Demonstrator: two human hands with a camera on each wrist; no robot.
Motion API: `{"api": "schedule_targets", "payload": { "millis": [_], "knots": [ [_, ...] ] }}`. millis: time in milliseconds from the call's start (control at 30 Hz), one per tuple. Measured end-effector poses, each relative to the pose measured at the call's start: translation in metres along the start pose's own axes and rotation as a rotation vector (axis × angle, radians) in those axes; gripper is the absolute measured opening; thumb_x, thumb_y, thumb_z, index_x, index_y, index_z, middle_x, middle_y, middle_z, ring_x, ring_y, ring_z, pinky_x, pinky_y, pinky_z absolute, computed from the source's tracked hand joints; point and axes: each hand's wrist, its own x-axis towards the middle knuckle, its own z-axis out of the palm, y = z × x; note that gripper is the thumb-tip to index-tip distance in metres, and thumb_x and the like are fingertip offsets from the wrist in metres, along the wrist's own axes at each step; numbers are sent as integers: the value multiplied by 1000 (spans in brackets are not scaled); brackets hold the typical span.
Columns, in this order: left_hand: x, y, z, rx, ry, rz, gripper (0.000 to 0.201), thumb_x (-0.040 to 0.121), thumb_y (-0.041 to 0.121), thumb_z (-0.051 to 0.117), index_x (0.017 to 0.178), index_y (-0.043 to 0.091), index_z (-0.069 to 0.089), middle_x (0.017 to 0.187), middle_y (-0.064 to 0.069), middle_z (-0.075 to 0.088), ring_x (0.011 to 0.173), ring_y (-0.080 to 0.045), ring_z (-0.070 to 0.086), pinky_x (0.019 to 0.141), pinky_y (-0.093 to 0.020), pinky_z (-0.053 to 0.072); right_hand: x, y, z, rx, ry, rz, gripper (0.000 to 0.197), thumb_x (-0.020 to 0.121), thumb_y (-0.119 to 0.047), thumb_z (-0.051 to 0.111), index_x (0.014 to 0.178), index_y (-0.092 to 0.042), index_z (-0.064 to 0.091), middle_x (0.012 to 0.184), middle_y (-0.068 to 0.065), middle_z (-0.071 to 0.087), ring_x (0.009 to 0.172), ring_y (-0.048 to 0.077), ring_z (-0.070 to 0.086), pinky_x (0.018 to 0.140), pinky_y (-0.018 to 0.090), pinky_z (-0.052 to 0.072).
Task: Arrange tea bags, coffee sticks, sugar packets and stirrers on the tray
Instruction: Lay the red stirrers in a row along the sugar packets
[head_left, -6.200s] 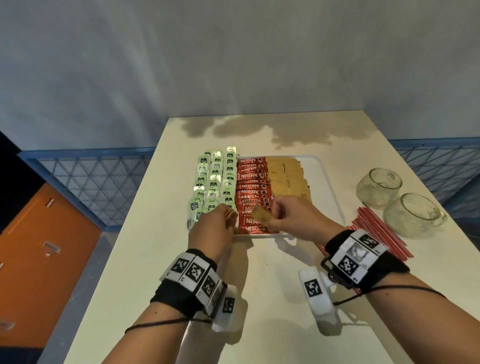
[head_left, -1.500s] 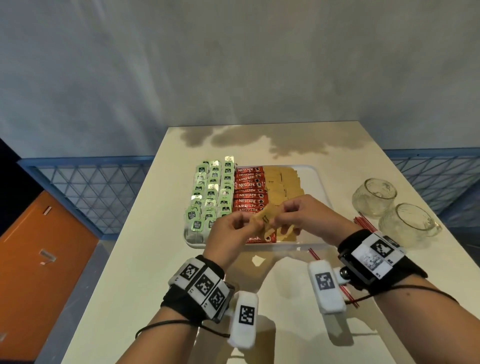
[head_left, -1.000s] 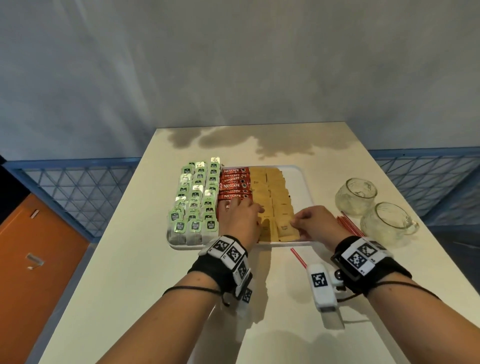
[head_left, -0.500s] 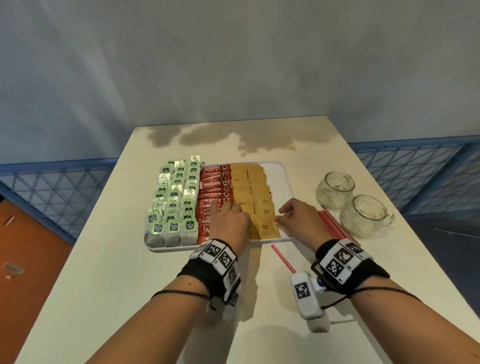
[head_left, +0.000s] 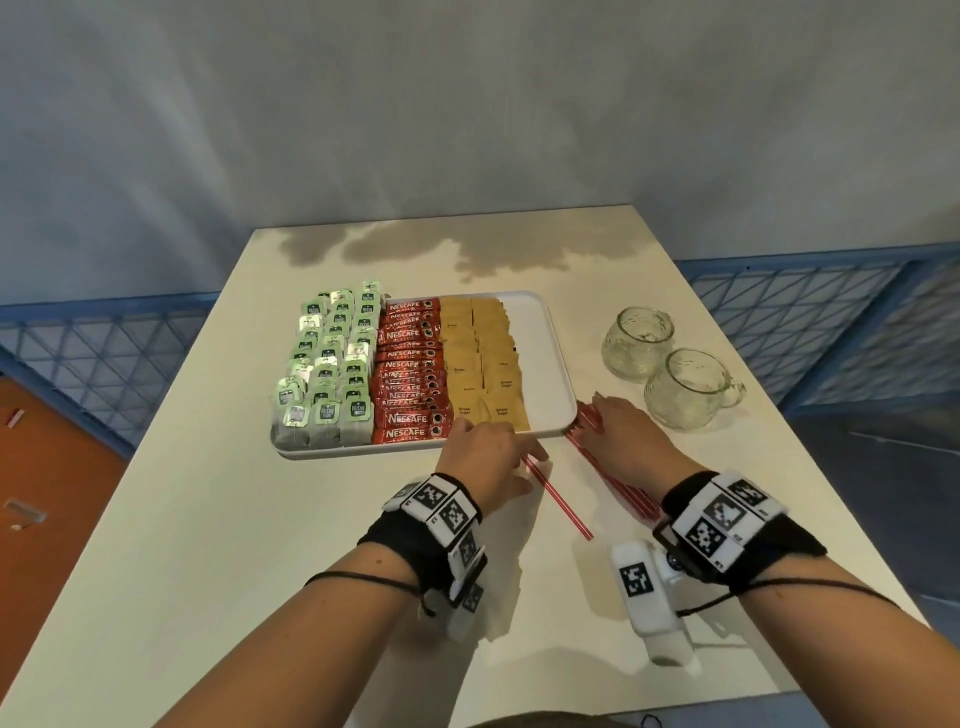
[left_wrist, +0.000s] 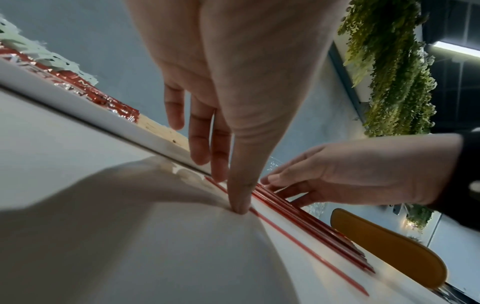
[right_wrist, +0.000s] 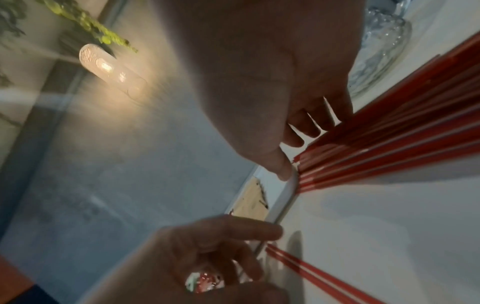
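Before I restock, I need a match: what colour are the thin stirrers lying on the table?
Red thin stirrers with fine white stripes, clearest in the right wrist view.

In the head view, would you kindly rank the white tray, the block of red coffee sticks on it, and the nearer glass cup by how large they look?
1. White tray, clearly the largest.
2. Block of red coffee sticks, covering a strip of the tray.
3. Nearer glass cup, smallest, though not far behind the coffee block in apparent area.

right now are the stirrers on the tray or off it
Off: the stirrers lie on the table beside the tray, under the right hand.
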Motion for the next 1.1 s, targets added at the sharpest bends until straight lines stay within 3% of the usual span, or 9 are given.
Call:
{"api": "schedule_targets", "payload": {
  "millis": [100, 167, 367, 533, 667, 800, 933, 1000, 1100],
  "knots": [
    [-1, 2, 1, 0, -23, -36, 26, 89, 45, 63, 114, 43, 66, 100, 8, 60, 101, -14, 56, 89, -36, 31, -8, 6, -7, -32, -32, 33, 79, 93, -48, 58, 151, -3, 28, 154, 18, 32, 142, 34, 31, 115, 45, 31],
    [-2, 2, 2, 2, -18, -56, 23, 89, 47, 62, 111, 42, 68, 99, 9, 60, 101, -13, 57, 89, -36, 31, -16, 10, -8, -146, -89, 87, 85, 90, -55, 59, 149, -2, 28, 153, 17, 32, 140, 35, 31, 113, 47, 33],
    [-9, 2, 2, 11, 4, -85, 19, 91, 47, 61, 101, 35, 70, 101, 10, 66, 102, -14, 59, 94, -37, 30, -42, -11, 7, -340, -127, 15, 40, 97, -26, 52, 131, -4, 49, 134, 14, 41, 124, 31, 41, 101, 38, 42],
    [-23, -6, 3, 31, -8, -73, 20, 88, 49, 63, 95, 32, 70, 99, 10, 68, 103, -16, 59, 93, -38, 31, -57, -39, 13, -420, -171, -156, 30, 91, -20, 63, 118, -6, 60, 121, 12, 49, 104, 31, 59, 80, 31, 45],
    [-42, -21, 4, 51, 56, -98, 42, 81, 54, 69, 109, 25, 58, 118, 3, 56, 114, -20, 48, 97, -37, 34, -58, -69, 20, -402, -174, -373, 32, 87, -20, 65, 119, -15, 65, 108, 7, 52, 94, 26, 60, 78, 35, 51],
    [-61, -45, 3, 3, 147, -114, 71, 74, 52, 74, 132, 28, 43, 134, 6, 44, 123, -17, 39, 101, -33, 30, -55, -104, 28, -325, -223, -586, 35, 89, -23, 66, 123, -16, 65, 118, 5, 59, 102, 22, 58, 86, 33, 49],
    [-73, -69, -3, -115, 26, -173, 64, 74, 48, 75, 129, 27, 49, 128, 4, 56, 118, -20, 52, 97, -37, 42, -50, -128, 34, -124, -284, -646, 36, 81, -25, 77, 115, -17, 70, 118, -1, 66, 101, 15, 58, 87, 25, 46],
    [-81, -80, -5, -133, -3, -203, 50, 78, 46, 73, 122, 29, 56, 120, 5, 60, 111, -19, 57, 90, -35, 47, -46, -129, 33, -92, -267, -630, 46, 77, -33, 81, 119, -22, 68, 116, -3, 67, 99, 13, 58, 88, 28, 48],
    [-88, -95, -6, -52, -8, -198, 37, 84, 43, 67, 118, 29, 61, 119, 6, 59, 110, -16, 56, 89, -33, 46, -44, -121, 30, -214, -267, -543, 79, 65, -51, 85, 134, -26, 55, 125, -9, 57, 109, 12, 54, 95, 31, 48]
  ]
}}
